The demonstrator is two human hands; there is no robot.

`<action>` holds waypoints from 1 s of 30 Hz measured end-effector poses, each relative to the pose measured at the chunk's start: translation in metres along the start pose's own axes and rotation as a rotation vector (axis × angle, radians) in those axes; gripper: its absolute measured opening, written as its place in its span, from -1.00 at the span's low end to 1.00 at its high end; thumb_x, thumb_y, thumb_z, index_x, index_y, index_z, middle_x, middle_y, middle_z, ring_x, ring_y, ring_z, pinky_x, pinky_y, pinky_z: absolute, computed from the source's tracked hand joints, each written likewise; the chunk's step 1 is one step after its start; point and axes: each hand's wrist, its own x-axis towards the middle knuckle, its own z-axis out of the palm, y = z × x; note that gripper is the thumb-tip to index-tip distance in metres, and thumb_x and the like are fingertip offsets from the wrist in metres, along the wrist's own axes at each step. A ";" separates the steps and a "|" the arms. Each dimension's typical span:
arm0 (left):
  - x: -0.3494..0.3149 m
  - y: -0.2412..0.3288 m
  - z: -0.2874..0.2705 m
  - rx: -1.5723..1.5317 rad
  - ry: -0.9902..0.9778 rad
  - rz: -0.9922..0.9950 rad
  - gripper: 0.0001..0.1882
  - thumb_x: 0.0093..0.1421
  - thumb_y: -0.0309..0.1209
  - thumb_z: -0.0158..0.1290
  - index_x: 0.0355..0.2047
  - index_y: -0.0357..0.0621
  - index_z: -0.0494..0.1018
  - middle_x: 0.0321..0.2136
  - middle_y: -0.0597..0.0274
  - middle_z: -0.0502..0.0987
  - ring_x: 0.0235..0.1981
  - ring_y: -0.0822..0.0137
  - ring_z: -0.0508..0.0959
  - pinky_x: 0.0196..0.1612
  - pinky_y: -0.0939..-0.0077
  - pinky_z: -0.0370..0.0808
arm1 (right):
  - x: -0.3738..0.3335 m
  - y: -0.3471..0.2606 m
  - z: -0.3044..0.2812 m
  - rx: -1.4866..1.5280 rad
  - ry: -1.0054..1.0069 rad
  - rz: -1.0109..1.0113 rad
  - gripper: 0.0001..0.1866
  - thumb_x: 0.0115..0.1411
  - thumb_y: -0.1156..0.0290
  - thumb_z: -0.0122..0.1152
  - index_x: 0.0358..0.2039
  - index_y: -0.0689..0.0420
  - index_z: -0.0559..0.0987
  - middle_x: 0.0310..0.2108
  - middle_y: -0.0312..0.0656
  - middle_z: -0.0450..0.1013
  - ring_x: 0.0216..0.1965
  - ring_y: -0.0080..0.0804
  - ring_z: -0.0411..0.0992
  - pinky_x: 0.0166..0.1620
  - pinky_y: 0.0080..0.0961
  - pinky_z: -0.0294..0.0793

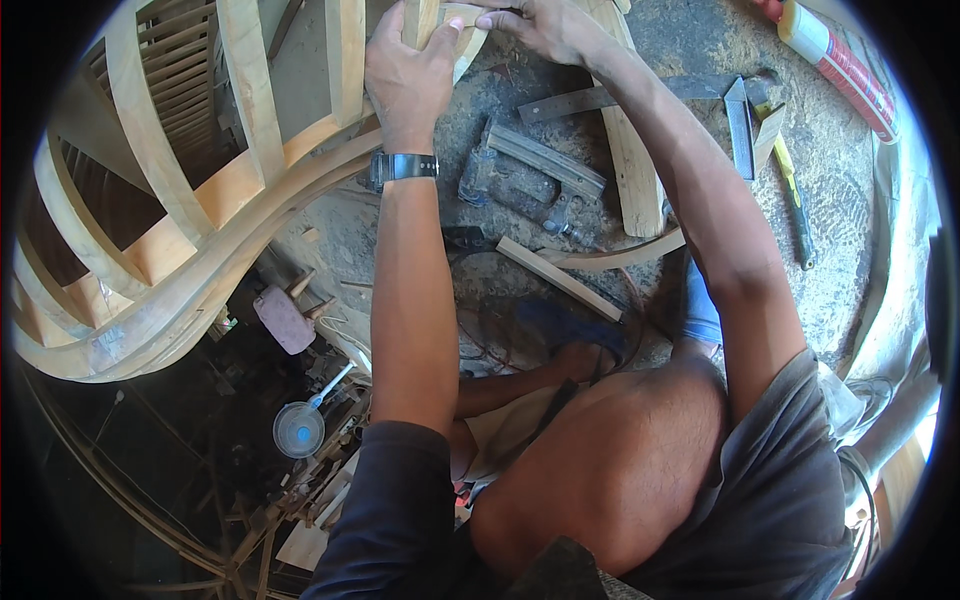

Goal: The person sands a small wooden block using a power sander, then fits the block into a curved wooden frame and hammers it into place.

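Observation:
My left hand [408,80], with a black watch [405,168] on the wrist, is closed at the top edge around a small pale wooden piece [468,38], its thumb pressing on the face. My right hand [550,28] pinches the far right end of the same piece, the fingertips partly cut off by the picture's rim. The piece lies against an upright slat [420,22] of a curved wooden frame [240,200]. That frame, with several pale slats rising from a bent rail, fills the upper left.
Below my hands lie a metal staple or nail gun [535,170], a thick plank [630,170], a thin stick [560,278] and a curved strip [625,255]. To the right are a metal square [735,125], a yellow-handled tool [792,190] and a red-and-white bottle [840,70]. A pinkish mallet head [284,320] sits lower left.

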 end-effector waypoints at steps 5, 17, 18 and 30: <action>-0.002 0.000 -0.004 0.036 -0.011 -0.030 -0.56 0.13 -0.17 0.33 -0.08 -0.22 0.62 -0.26 0.04 0.70 -0.26 0.15 0.69 -0.10 0.29 0.55 | 0.007 -0.017 -0.007 -0.036 -0.107 0.150 -0.59 0.44 0.17 0.10 0.22 0.03 0.55 0.00 0.04 0.60 0.01 -0.02 0.57 0.06 -0.23 0.49; 0.001 -0.001 -0.004 0.002 -0.025 -0.050 -0.55 0.12 -0.15 0.34 -0.11 -0.21 0.62 -0.28 0.09 0.70 -0.27 0.21 0.69 -0.12 0.32 0.55 | 0.008 -0.010 -0.004 0.019 -0.049 0.071 -0.60 0.47 0.15 0.01 0.18 0.02 0.57 -0.03 0.03 0.61 0.00 -0.04 0.58 0.06 -0.23 0.50; 0.002 0.000 -0.004 0.002 -0.037 -0.061 -0.55 0.13 -0.14 0.34 -0.10 -0.21 0.62 -0.29 0.10 0.70 -0.27 0.21 0.69 -0.12 0.32 0.55 | 0.007 -0.008 -0.005 0.006 -0.036 0.057 -0.61 0.47 0.16 0.01 0.18 0.02 0.57 -0.05 0.04 0.61 -0.02 -0.03 0.59 0.05 -0.22 0.51; -0.003 0.009 -0.001 -0.030 0.063 -0.075 -0.57 0.15 -0.16 0.32 -0.13 -0.26 0.63 -0.35 -0.02 0.69 -0.30 0.10 0.68 -0.14 0.27 0.55 | 0.008 -0.015 -0.001 -0.027 -0.038 0.069 -0.62 0.45 0.21 0.01 0.15 0.05 0.58 -0.24 0.09 0.61 -0.21 0.03 0.60 -0.10 -0.20 0.53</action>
